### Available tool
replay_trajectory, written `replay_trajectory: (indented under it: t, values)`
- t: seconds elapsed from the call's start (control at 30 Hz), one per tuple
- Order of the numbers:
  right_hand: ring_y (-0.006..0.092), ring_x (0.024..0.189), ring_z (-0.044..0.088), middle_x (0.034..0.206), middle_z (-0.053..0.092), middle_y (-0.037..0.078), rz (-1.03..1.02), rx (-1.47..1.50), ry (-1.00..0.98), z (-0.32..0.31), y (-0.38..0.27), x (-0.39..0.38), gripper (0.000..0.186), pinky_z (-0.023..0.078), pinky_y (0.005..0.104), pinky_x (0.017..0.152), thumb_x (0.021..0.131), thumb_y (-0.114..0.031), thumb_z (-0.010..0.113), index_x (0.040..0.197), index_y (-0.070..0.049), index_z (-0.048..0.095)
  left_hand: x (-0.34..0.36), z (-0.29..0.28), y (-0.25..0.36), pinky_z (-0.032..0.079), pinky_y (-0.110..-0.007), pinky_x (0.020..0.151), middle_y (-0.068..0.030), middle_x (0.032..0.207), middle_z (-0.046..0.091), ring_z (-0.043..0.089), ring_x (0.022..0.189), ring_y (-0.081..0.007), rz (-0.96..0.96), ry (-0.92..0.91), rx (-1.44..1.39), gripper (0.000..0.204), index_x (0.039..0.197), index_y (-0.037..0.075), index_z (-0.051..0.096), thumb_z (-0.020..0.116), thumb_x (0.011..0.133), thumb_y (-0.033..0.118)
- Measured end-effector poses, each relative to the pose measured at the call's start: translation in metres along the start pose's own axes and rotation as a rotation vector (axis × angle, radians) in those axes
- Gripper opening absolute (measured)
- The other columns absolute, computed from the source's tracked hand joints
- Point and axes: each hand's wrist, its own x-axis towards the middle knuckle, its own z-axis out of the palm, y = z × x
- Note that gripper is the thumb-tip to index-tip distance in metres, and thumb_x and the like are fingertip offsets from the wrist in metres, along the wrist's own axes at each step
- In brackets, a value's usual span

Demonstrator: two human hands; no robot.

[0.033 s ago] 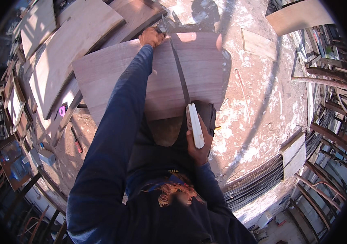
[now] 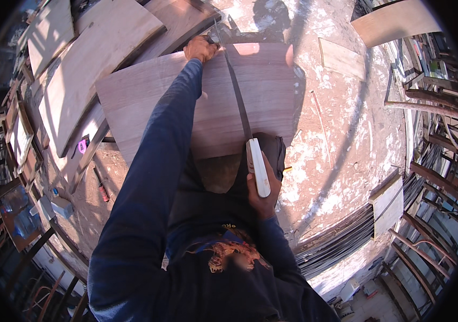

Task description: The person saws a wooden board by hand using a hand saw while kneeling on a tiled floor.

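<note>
Handsaw (image 2: 242, 110): lies lengthwise over the wooden board (image 2: 266, 91), blade pointing away from the person, its tip past the far edge, pale handle at the near edge. Depth of any cut: cannot tell.

Board: broad, reddish-brown, spread before the person's legs; right knee (image 2: 271, 144) overlaps its near edge in this view.

Right hand (image 2: 267, 194): fingers wrapped round the saw handle, beside the right thigh. Left hand (image 2: 201, 49): at the far edge, just left of the blade, arm stretched across the board. Its fingers are bent, tips hidden; whether they clamp the edge, cannot tell.

Farther left: large planks (image 2: 97, 64) overlapping; pink tape measure (image 2: 82, 146) near them; red-handled tool (image 2: 103, 192) on the ground; clear bluish plastic (image 2: 24, 217) toward the rim.

Right side: sunlit floor (image 2: 342, 145), pale-spattered, with a thin stick (image 2: 321, 126) and a flat panel (image 2: 342, 58). Lower right, long dark rods (image 2: 339, 239) in a bundle, pale board piece (image 2: 388, 206) against them.
</note>
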Motion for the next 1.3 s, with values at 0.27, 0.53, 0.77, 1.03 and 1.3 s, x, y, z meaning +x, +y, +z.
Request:
replay_trajectory:
  t: [0.27,0.53,0.77,1.03,1.3]
  values:
    - [0.0265,0.104,0.069,0.126,0.066,0.022,0.111,0.045,-0.066,-0.008,-0.008,-0.011,0.056,0.054,0.0344,0.088,0.087,-0.002,0.065,0.14,0.005,0.05,0.026,0.021,-0.025,0.046,-0.042,0.097,-0.0095,0.112,0.074,0.065,0.111,-0.0313,0.005,0.102,-0.034,0.043,0.107,0.021,0.078,0.077,0.073,0.047]
    - [0.0244,0.092,0.074,0.118,0.069,0.021,0.081,-0.014,-0.006,-0.003,-0.01,-0.008,0.056,0.057,0.0335,0.078,0.085,-0.003,0.065,0.14,0.003,0.051,0.017,0.014,-0.011,0.046,-0.042,0.098,-0.0088,0.113,0.073,0.064,0.114,-0.0296,0.014,0.024,-0.049,0.042,0.11,0.021,0.077,0.074,0.075,0.044]
    - [0.0241,0.087,0.074,0.11,0.071,0.022,0.113,-0.038,-0.072,0.0,-0.037,-0.004,0.059,0.057,0.0336,0.076,0.083,-0.003,0.065,0.14,0.003,0.052,0.017,0.015,-0.02,0.047,-0.041,0.099,-0.0087,0.116,0.073,0.065,0.113,-0.0284,0.013,-0.027,0.001,0.052,0.113,0.016,0.075,0.075,0.075,0.051]
    - [0.0231,0.092,0.073,0.115,0.07,0.022,0.167,0.002,-0.057,-0.006,-0.039,0.0,0.058,0.056,0.0322,0.08,0.082,0.0,0.062,0.139,0.005,0.052,0.02,0.011,-0.021,0.049,-0.043,0.097,-0.0119,0.119,0.071,0.064,0.116,-0.0309,0.039,0.014,0.066,0.06,0.122,0.016,0.071,0.074,0.076,0.055]
    - [0.0255,0.105,0.071,0.123,0.067,0.022,0.18,0.071,-0.037,-0.01,-0.028,0.001,0.059,0.055,0.033,0.089,0.081,0.001,0.06,0.14,0.004,0.052,0.023,0.022,-0.005,0.046,-0.046,0.1,-0.0089,0.122,0.07,0.062,0.119,-0.0303,0.052,0.057,0.067,0.055,0.116,0.016,0.073,0.073,0.078,0.056]
